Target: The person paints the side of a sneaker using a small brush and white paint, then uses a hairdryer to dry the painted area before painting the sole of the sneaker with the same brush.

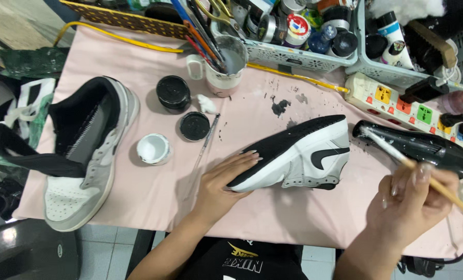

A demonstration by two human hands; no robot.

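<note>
A pink cloth (138,197) covers the table across most of the frame, speckled with black paint spots in the upper middle. At left centre a grey, white and black high-top sneaker (83,155) lies unlaced with its black tongue pulled open. Right of centre the second sneaker (299,153) lies tipped on its side, sole toward the viewer; that sole looks already coated black along its visible length, while the white midsole and grey upper show no fresh paint, so the sole seems largely done as far as this view tells. The left hand (223,181) lies flat with fingers stretched against the toe end, steadying it. At lower right the right hand (413,199) pinches a wooden-handled paintbrush (397,154) between curled fingers, bristles lifted near a black hair dryer (423,148), apart from the shoe. Smaller, upper centre: an open black paint jar (173,93), its lid (194,126), a small white cup (153,149) and a thin spare brush (206,142).
</note>
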